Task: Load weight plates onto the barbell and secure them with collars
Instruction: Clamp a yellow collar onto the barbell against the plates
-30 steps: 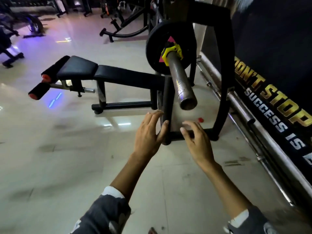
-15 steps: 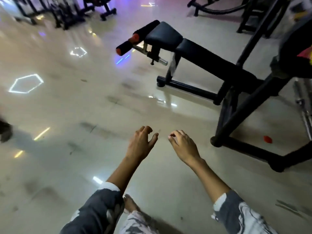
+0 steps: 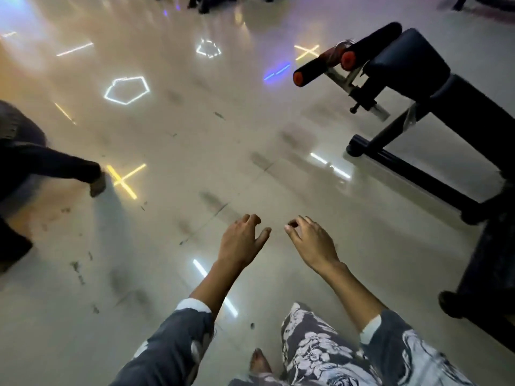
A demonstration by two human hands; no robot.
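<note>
Presently, glossy tiled floor [image 3: 195, 168] fills most of the view, with light reflections and dark scuffs across it. Far right: black padded bench [image 3: 418, 59], its foam rollers [image 3: 320, 68] pointing left and its base tube [image 3: 418, 176] running along the floor toward the near right. Left edge: a second person [image 3: 36, 162] in dark clothes, blurred, one limb reaching toward the middle. No barbell, plates or collars in view; we cannot say where they lie from here. Near centre, our left hand [image 3: 241, 240] and right hand [image 3: 313, 243] hang side by side above the floor, apart, fingers loosely bent, both empty. Near bottom: one bare foot [image 3: 259, 360] on the tile.

Judgement: we are between loads, with nothing in hand. Risks:
- A bare sole on a polished, smeared floor may slip once we carry weight.
- Anything dropped would land on unprotected toes.
- The base tube sits close to our path on the right and could catch a foot.
- The second person may cross our line.
</note>
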